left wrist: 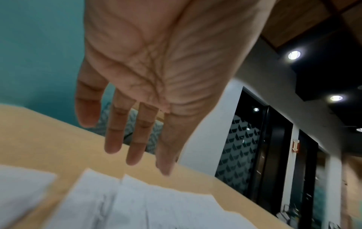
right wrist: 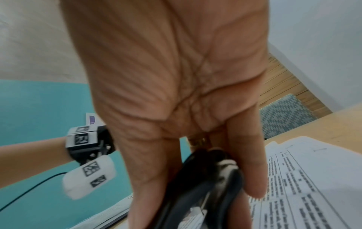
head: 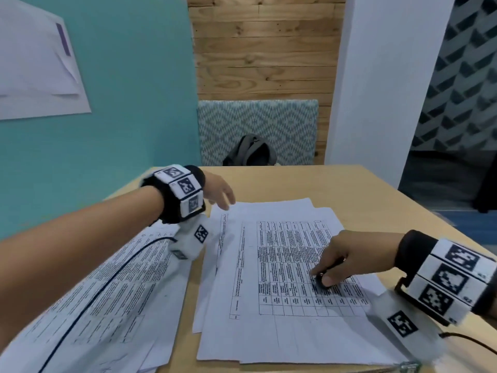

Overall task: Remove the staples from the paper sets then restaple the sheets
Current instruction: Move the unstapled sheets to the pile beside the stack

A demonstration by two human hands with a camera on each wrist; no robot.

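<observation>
The printed sheets [head: 290, 267] lie fanned in a loose pile at the middle of the table [head: 403, 205], their long axis running from about 6 o'clock near the person toward 12 o'clock at the far edge, tilted slightly to 1 o'clock. No staple is visible in any view, so which corner holds one cannot be told.

The right hand [head: 347, 257] rests on the top sheet toward its 3 o'clock side, fingers curled round a small black tool [right wrist: 205, 186] with a metal part inside; whether it is a stapler or a staple remover cannot be told. Its tip points roughly to 9 o'clock across the page.

The left hand [left wrist: 156, 74] hovers just above the pile's far left corner, at about 11 o'clock from the tool, palm down, fingers straight and relaxed, holding nothing. It is the nearer hand to that corner. The coming move likely needs this hand to pin or lift the corner while the tool travels up the page toward it.

A second pile of sheets [head: 113, 292] lies at 9 o'clock, under the left forearm.
</observation>
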